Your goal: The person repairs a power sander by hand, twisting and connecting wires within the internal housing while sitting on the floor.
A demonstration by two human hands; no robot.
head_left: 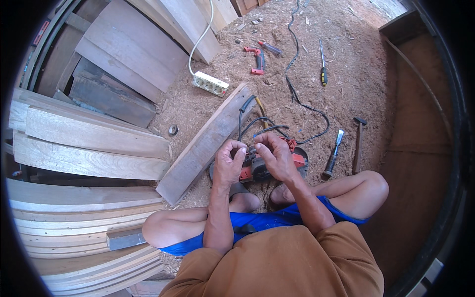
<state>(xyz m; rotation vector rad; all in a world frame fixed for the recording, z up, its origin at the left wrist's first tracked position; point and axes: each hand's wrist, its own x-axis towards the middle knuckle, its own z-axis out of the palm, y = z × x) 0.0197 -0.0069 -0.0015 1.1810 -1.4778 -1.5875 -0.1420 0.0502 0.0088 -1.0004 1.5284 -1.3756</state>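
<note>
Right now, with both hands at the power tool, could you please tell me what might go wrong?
If the power tool is live, an accidental start might injure the left hand or right hand, both close to it. The chisel lies bare-bladed near the right leg and could nick it. Wood shavings might get into the power strip lying among them.

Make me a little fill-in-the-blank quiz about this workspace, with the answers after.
1. The left hand and right hand appear over a power tool coloured black and ____.
2. The hammer lies to the ____ of the chisel.
3. The tape roll lies to the ____ of the nearby loose plank.
4. The person's shorts are ____.

Missing words: red; right; left; blue.
</note>
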